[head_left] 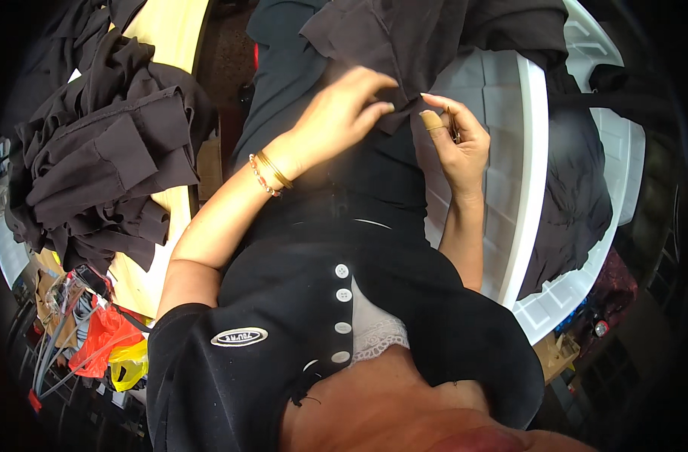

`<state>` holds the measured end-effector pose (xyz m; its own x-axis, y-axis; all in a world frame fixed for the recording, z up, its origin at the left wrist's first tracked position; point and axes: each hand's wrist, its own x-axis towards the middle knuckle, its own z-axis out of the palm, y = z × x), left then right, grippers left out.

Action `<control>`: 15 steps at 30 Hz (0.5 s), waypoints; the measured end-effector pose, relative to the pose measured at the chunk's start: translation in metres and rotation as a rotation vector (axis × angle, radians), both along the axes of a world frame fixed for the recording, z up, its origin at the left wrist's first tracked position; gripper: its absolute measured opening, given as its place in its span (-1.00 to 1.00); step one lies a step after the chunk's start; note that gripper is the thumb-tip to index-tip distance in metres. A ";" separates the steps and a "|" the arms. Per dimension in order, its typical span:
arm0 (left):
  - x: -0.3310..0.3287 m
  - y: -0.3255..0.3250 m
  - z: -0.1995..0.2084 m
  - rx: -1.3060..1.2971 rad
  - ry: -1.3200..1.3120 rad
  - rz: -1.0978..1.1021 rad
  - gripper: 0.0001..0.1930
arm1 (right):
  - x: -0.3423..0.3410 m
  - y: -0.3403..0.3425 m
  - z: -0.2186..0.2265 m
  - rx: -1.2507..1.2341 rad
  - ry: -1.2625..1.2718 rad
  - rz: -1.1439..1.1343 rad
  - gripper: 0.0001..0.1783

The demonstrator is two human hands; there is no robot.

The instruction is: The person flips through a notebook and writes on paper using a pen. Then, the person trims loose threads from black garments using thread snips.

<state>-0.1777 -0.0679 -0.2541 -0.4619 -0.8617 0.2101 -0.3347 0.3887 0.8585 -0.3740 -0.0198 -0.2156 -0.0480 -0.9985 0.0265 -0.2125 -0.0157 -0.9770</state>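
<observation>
Over white bench [536,151]: left hand [336,120] pinching dark garment [404,38]; right hand [457,147] closing on small tool, bandaged finger [433,120] adjacent. Risk: fabric slipping, tool nicking finger.

One head-worn fisheye view looks steeply down from close above; the left hand [344,113] and right hand [457,143] sit just above the frame's centre, edges bending around them.

Both hands [344,113] [457,143] on dark garment [404,45], perhaps pinching.
</observation>
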 end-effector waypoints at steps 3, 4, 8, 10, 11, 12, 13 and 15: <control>0.005 -0.029 -0.014 -0.096 -0.040 0.324 -0.60 | 0.000 -0.008 -0.008 -0.043 0.088 0.025 -0.69; 0.006 -0.040 -0.018 -0.113 -0.098 0.390 -0.52 | 0.003 -0.011 -0.009 -0.041 0.045 -0.009 -0.66; 0.008 -0.085 -0.042 -0.103 -0.242 0.397 -0.44 | 0.011 -0.023 -0.026 -0.069 0.051 -0.133 -0.55; 0.009 -0.095 -0.041 0.132 -0.097 0.324 -0.57 | 0.009 -0.022 -0.026 -0.053 -0.014 -0.118 -0.56; 0.007 -0.093 -0.034 0.132 -0.094 0.327 -0.57 | 0.007 -0.020 -0.028 -0.037 -0.064 -0.113 -0.57; 0.004 -0.085 -0.021 0.136 0.023 0.348 -0.65 | 0.007 -0.015 -0.023 -0.018 -0.124 -0.129 -0.59; 0.001 -0.076 -0.006 0.138 0.139 0.369 -0.72 | 0.006 -0.012 -0.014 -0.032 -0.117 -0.147 -0.61; -0.007 -0.050 0.040 -0.167 0.213 0.346 -0.78 | -0.005 -0.001 -0.002 -0.137 -0.063 -0.193 -0.66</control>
<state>-0.1851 -0.1177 -0.2140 -0.0835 -0.9042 0.4188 -0.2921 0.4240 0.8573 -0.3793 -0.0207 -0.2173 -0.2431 -0.9580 0.1520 -0.1628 -0.1142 -0.9800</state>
